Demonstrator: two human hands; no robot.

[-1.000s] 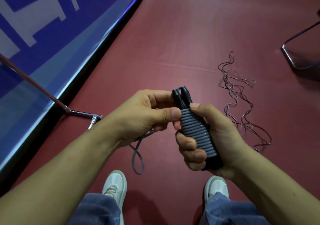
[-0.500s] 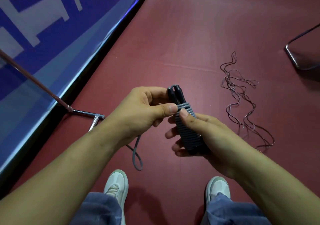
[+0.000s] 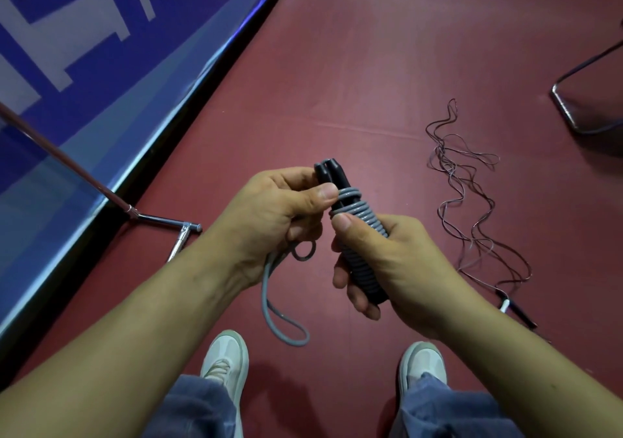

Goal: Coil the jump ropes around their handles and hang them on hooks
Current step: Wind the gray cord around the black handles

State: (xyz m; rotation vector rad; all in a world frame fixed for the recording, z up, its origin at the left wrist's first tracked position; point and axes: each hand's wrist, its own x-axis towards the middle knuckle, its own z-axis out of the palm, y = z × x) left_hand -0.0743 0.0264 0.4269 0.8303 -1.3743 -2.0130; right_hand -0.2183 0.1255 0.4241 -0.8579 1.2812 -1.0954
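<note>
Grey rubber jump rope (image 3: 364, 216): coiled round twin black plastic handles (image 3: 328, 174)
Right hand (image 3: 401, 269): curled round the coil
Left hand (image 3: 273, 215): pinching the rope's slack, nine o'clock of the handles

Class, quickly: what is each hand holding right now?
Left hand: pinches the grey rope.
Right hand: grips the coiled handles.

Single head-worn view, wide-angle, tilted steeply down, close over left hand (image 3: 276, 215) and right hand (image 3: 397, 262), floor (image 3: 387, 66) and shoes (image 3: 226, 356) beneath.
</note>
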